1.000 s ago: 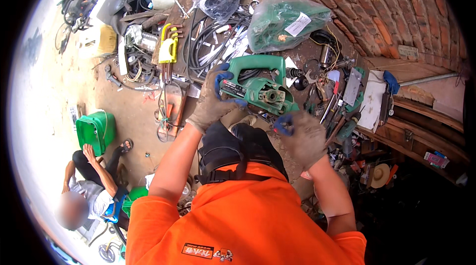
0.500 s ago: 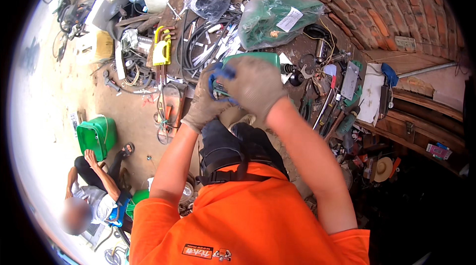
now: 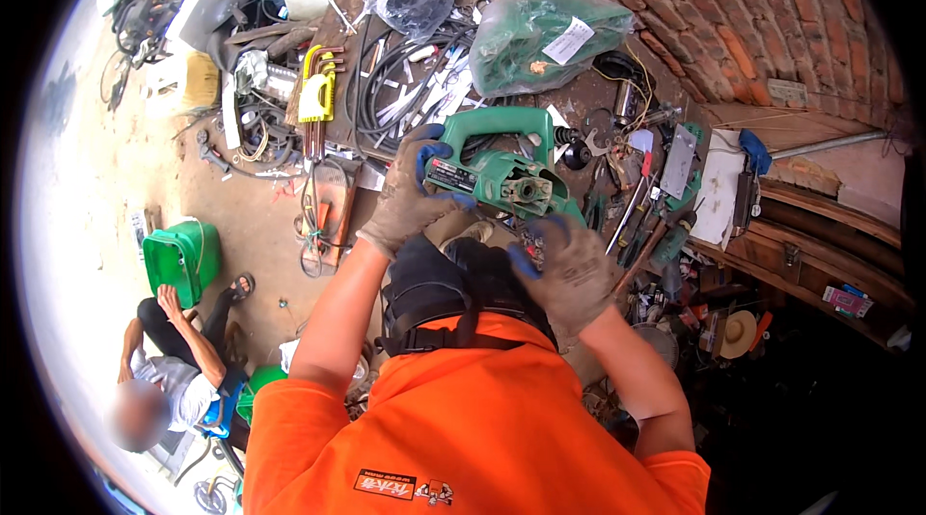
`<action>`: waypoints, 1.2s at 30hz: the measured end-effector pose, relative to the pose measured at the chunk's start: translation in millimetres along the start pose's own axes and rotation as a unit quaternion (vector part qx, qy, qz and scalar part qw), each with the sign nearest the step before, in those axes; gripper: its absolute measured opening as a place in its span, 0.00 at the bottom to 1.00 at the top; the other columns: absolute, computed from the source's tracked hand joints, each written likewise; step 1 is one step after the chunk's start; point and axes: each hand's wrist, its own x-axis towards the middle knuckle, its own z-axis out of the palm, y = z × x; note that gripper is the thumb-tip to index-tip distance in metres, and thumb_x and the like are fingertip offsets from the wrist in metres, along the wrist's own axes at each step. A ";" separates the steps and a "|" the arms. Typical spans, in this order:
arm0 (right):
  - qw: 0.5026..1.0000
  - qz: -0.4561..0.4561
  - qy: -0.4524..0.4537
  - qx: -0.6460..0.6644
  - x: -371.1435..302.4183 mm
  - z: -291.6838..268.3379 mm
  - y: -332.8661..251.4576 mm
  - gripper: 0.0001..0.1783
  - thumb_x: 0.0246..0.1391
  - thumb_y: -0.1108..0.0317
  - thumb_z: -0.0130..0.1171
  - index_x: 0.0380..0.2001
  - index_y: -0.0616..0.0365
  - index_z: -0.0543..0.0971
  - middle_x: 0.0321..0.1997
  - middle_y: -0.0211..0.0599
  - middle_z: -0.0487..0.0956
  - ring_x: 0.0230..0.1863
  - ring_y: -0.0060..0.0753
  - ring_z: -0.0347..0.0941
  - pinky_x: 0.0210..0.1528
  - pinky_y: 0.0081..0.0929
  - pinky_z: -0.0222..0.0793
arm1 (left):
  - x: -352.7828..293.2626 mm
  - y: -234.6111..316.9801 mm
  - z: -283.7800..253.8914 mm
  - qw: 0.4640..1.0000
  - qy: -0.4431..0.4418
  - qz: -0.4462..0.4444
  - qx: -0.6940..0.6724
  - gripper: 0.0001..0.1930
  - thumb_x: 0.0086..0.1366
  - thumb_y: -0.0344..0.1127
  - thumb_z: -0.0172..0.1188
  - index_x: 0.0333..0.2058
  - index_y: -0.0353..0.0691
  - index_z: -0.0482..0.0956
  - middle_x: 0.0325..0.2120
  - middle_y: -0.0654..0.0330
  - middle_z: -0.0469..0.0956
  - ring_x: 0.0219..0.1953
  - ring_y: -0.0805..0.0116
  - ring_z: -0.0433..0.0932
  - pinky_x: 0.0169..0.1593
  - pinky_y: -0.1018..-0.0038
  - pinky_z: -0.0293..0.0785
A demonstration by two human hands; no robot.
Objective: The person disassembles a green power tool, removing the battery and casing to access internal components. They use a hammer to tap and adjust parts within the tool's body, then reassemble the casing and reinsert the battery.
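Note:
A green power tool [image 3: 511, 177] with a loop handle is in front of my body, its round inner parts showing at an uncovered end. My left hand [image 3: 410, 192], in a grey glove with blue fingertips, is closed around the tool's left end beside a dark label. Just below the tool's right end is my right hand [image 3: 574, 279], gloved the same way. Its thumb and fingers are apart, a little blurred, and I see nothing between them. Behind the tool, a coiled black cord [image 3: 569, 136] leads off its handle.
A bagged green bundle [image 3: 540, 42], black hose [image 3: 367, 81] and yellow-held hex keys [image 3: 316, 95] lie on the worktop. Screwdrivers and other hand tools [image 3: 641, 197] crowd the right, beside a brick wall [image 3: 723, 13]. At lower left a person sits by a green bucket [image 3: 183, 259].
My right hand has come off the top of the power tool and moved down and right, uncovering the tool's handle and open end. My left hand stays on it.

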 end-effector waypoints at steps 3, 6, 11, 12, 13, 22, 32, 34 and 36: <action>0.995 0.058 -0.060 -0.048 5.5 -10.1 40.0 0.18 0.57 0.53 0.67 0.44 0.53 0.83 0.35 0.43 0.80 0.40 0.50 0.81 0.45 0.48 0.75 | 3.2 4.4 -1.1 1.000 0.003 0.000 -0.018 0.39 0.39 0.39 0.86 0.51 0.41 0.78 0.63 0.47 0.70 0.64 0.51 0.73 0.64 0.61 0.72; 0.997 0.048 -0.031 -0.055 30.4 -14.8 61.3 0.16 0.58 0.55 0.66 0.42 0.55 0.83 0.36 0.47 0.81 0.38 0.53 0.81 0.43 0.47 0.76 | 5.0 2.8 -2.1 1.000 -0.001 0.001 0.009 0.38 0.39 0.41 0.86 0.50 0.41 0.79 0.62 0.47 0.71 0.64 0.49 0.73 0.64 0.59 0.72; 0.967 0.235 -0.092 0.035 90.8 -29.6 46.1 0.18 0.59 0.52 0.63 0.41 0.57 0.82 0.42 0.50 0.84 0.43 0.55 0.82 0.50 0.48 0.76 | 0.6 0.7 -1.9 0.999 0.003 0.019 0.031 0.36 0.40 0.37 0.83 0.51 0.41 0.77 0.62 0.46 0.70 0.64 0.46 0.72 0.64 0.58 0.71; 0.972 0.196 -0.080 0.097 101.1 -23.9 47.2 0.18 0.60 0.53 0.62 0.41 0.57 0.82 0.42 0.50 0.84 0.44 0.55 0.81 0.50 0.48 0.76 | 0.2 1.4 -0.7 0.999 0.002 0.028 0.034 0.36 0.41 0.35 0.81 0.51 0.42 0.77 0.62 0.45 0.70 0.63 0.45 0.72 0.64 0.58 0.71; 0.973 0.156 -0.067 0.158 110.7 -15.6 49.6 0.18 0.60 0.53 0.60 0.41 0.57 0.82 0.42 0.51 0.84 0.44 0.56 0.81 0.50 0.48 0.76 | 0.3 1.6 0.5 0.999 -0.001 0.031 0.033 0.36 0.41 0.35 0.81 0.52 0.41 0.77 0.62 0.45 0.70 0.64 0.45 0.72 0.65 0.58 0.71; 0.991 -0.132 0.011 -0.002 53.1 22.8 -57.4 0.15 0.59 0.50 0.65 0.37 0.49 0.85 0.33 0.37 0.80 0.35 0.40 0.80 0.43 0.39 0.75 | -1.4 -1.8 0.5 1.000 -0.003 -0.009 0.012 0.33 0.45 0.35 0.81 0.52 0.42 0.78 0.63 0.46 0.70 0.64 0.49 0.72 0.64 0.60 0.72; 0.994 0.103 -0.044 -0.005 -13.0 -2.4 46.8 0.18 0.58 0.53 0.65 0.43 0.56 0.83 0.38 0.48 0.82 0.41 0.53 0.81 0.44 0.49 0.76 | 4.3 7.3 -2.7 0.999 -0.013 -0.023 0.041 0.33 0.39 0.37 0.84 0.48 0.40 0.81 0.61 0.48 0.72 0.62 0.49 0.74 0.63 0.59 0.74; 0.994 0.109 -0.033 -0.003 0.8 1.6 70.6 0.16 0.60 0.55 0.64 0.42 0.56 0.82 0.38 0.50 0.82 0.41 0.55 0.81 0.44 0.50 0.76 | 2.2 6.8 -0.7 0.999 -0.013 -0.014 0.036 0.33 0.40 0.36 0.82 0.48 0.40 0.80 0.61 0.48 0.71 0.62 0.48 0.74 0.62 0.58 0.74; 0.994 0.095 0.014 0.048 29.8 6.4 85.2 0.14 0.62 0.56 0.62 0.38 0.56 0.80 0.36 0.50 0.82 0.39 0.57 0.81 0.43 0.50 0.76 | 3.6 7.7 -1.3 0.999 -0.018 -0.009 0.030 0.33 0.41 0.37 0.83 0.48 0.40 0.80 0.62 0.49 0.71 0.63 0.48 0.73 0.63 0.58 0.74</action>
